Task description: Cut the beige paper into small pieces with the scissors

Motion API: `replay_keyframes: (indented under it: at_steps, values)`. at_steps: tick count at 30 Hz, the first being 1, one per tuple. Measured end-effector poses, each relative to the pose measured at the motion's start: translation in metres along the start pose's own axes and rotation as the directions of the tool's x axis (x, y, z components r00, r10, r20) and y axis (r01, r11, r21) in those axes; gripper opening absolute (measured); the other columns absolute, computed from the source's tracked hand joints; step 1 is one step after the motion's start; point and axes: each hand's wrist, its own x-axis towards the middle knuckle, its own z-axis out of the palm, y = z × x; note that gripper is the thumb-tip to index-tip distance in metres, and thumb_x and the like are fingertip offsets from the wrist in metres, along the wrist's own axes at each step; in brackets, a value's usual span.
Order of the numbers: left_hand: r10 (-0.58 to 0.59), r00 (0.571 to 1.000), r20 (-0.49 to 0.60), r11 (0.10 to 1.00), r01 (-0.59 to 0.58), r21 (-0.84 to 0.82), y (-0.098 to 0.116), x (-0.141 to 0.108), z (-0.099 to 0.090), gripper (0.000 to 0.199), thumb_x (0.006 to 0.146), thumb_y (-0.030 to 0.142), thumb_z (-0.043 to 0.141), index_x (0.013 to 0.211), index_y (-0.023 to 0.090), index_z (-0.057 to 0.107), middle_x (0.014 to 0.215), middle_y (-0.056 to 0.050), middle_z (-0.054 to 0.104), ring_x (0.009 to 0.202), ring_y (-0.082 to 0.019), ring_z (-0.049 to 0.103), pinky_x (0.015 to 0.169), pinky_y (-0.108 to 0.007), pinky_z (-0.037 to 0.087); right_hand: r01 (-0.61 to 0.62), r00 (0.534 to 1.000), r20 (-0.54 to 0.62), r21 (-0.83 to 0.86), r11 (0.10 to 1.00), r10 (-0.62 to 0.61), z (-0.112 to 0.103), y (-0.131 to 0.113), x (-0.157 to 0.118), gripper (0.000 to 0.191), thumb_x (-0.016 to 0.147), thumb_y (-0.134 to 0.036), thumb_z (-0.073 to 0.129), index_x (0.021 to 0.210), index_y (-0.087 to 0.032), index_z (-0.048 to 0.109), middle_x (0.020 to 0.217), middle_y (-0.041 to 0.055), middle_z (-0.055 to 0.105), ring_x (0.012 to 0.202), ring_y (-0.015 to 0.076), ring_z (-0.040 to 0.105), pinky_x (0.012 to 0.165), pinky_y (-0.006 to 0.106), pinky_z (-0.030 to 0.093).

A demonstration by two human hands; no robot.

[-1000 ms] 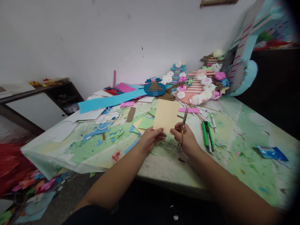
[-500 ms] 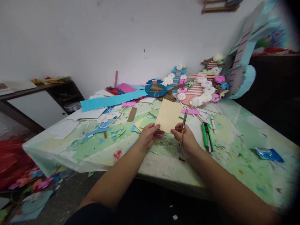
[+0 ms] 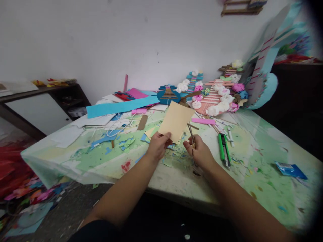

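Note:
My left hand (image 3: 158,145) pinches the lower left corner of a pale yellow sheet of paper (image 3: 176,120), which is held up above the table and tilted to the right. Just right of the sheet, my right hand (image 3: 200,150) is closed around a pair of scissors (image 3: 192,143). The blades point up and away from me, apart from the paper. Under the sheet lie a few yellow, green and blue paper pieces (image 3: 150,133), partly covered by it.
Beyond my right hand lies a green utility knife (image 3: 224,149) beside several white markers (image 3: 230,137). Paper-decorated instrument models (image 3: 168,95) stand along the wall. A long blue strip (image 3: 121,107) and white cord (image 3: 126,127) lie at the left. A blue packet (image 3: 291,170) is far right.
My right hand has let go of the paper's lower right corner and moved slightly away with the scissors. The sheet, now in my left hand alone, has tipped to the right.

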Motion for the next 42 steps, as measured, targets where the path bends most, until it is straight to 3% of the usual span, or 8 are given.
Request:
replay_keyframes:
  at_steps: [2,5,13,28,42]
  values:
    - [0.058,0.997,-0.057,0.998,-0.058,0.004,0.0035,0.003,-0.0024,0.025,0.058,0.026,0.06,0.079,0.014,0.052,0.066,0.001,0.056,0.052,-0.006,0.05,0.046,-0.017,0.039,-0.014,0.997,0.074,-0.182,0.983,0.027,-0.0031,-0.0009,-0.0004,0.036,0.065,-0.056,0.039,0.075,-0.021,0.043,0.06,-0.0001,0.051,0.054,0.0143,0.046,0.049,0.024,0.029]
    - [0.099,0.992,-0.077,0.995,-0.099,0.005,0.0079,0.0051,-0.0041,0.026,0.058,0.029,0.06,0.078,0.015,0.053,0.066,0.001,0.057,0.052,-0.006,0.049,0.046,-0.018,0.038,0.017,0.988,0.155,-0.291,0.957,0.029,-0.003,-0.0033,-0.0022,0.041,0.065,-0.059,0.035,0.074,-0.021,0.044,0.061,0.0021,0.053,0.056,0.015,0.046,0.048,0.024,0.028]
    - [0.098,0.99,-0.102,0.995,-0.098,0.007,0.0078,0.0052,-0.0033,0.025,0.056,0.032,0.061,0.072,0.015,0.052,0.062,0.003,0.056,0.051,-0.006,0.05,0.049,-0.02,0.04,0.081,0.953,0.303,-0.245,0.966,-0.003,0.0055,-0.009,-0.0086,0.041,0.067,-0.058,0.034,0.073,-0.02,0.046,0.061,0.0016,0.052,0.056,0.0136,0.046,0.049,0.022,0.029]
    - [0.077,0.997,-0.016,0.989,-0.074,0.124,0.0078,0.006,-0.008,0.025,0.058,0.03,0.06,0.076,0.014,0.056,0.058,0.002,0.055,0.046,-0.005,0.044,0.048,-0.019,0.035,0.166,0.945,0.31,-0.179,0.97,-0.105,0.0043,-0.0054,-0.0096,0.037,0.072,-0.051,0.031,0.077,-0.02,0.05,0.067,0.0015,0.054,0.059,0.0135,0.047,0.052,0.023,0.033]
    - [0.052,0.999,0.0,0.991,-0.052,0.125,0.01,0.0057,-0.006,0.025,0.058,0.03,0.06,0.076,0.013,0.057,0.056,0.001,0.053,0.046,-0.005,0.045,0.049,-0.021,0.038,0.268,0.946,0.283,-0.413,0.87,-0.157,0.0048,-0.0015,-0.008,0.039,0.075,-0.05,0.026,0.07,-0.02,0.049,0.061,0.0032,0.054,0.055,0.0142,0.046,0.049,0.022,0.027]
